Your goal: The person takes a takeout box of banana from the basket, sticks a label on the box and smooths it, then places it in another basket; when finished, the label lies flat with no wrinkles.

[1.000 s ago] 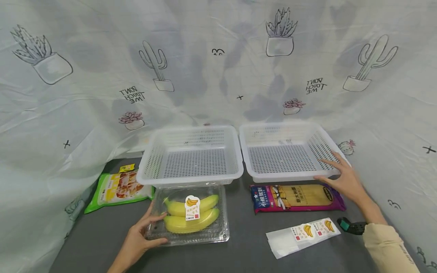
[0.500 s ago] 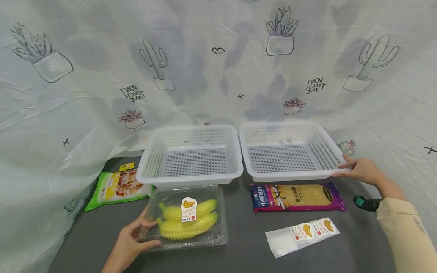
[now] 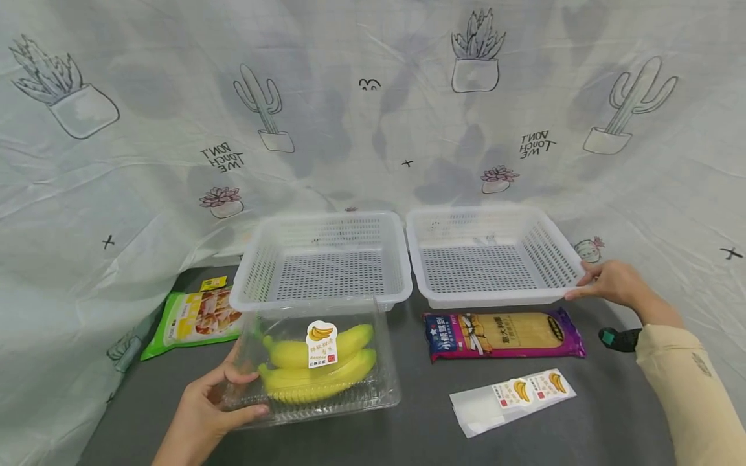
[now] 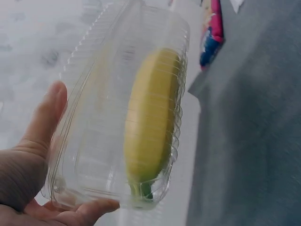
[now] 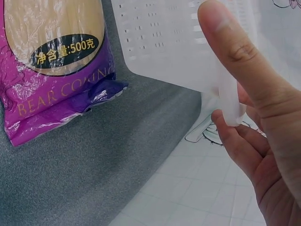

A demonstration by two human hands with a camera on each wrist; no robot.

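Note:
My left hand (image 3: 201, 408) grips the left end of a clear plastic clamshell box (image 3: 381, 387), thumb on the near side. Inside lie two yellow bananas (image 3: 317, 385), under a white banana sticker (image 3: 322, 346) on the lid. The box tilts toward me, its far edge overlapping the left basket's front in the head view. In the left wrist view one banana (image 4: 153, 117) shows through the ribbed wall. My right hand (image 3: 623, 291) pinches the near right corner of the right white basket (image 3: 495, 301); in the right wrist view the thumb lies over the rim (image 5: 229, 106), fingers beneath.
The left white basket (image 3: 241, 304) stands beside the right one. A purple pasta packet (image 3: 507, 333) lies in front of the right basket, with a banana-sticker strip (image 3: 513, 401) nearer me. A green food bag (image 3: 198, 320) and small yellow packet (image 3: 214, 283) lie left. Printed curtain (image 3: 350, 129) hangs behind.
My left hand has raised and tilted the banana box, bringing its far edge up. My right hand has shifted right along the basket's rim and taken hold of its corner.

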